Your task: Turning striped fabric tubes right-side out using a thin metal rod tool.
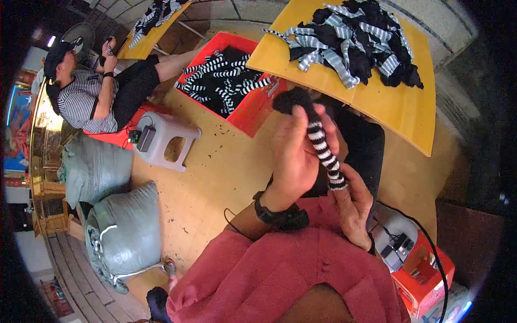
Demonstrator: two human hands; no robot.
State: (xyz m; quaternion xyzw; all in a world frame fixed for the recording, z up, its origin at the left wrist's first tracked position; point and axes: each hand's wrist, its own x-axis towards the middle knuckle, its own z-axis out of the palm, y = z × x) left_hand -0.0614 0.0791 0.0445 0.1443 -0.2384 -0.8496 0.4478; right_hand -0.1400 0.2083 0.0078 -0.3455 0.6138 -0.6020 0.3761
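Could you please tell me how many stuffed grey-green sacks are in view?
2. The upper sack sits to the lower left of the grey stool; the lower sack is below that one in the picture. Others may be hidden.

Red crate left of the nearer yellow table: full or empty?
Not empty: the red crate holds many striped knit pieces; their depth cannot be told.

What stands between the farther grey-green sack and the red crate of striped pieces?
In the head view, a pale grey stool, with a small black device on it, stands between the sack and the crate.
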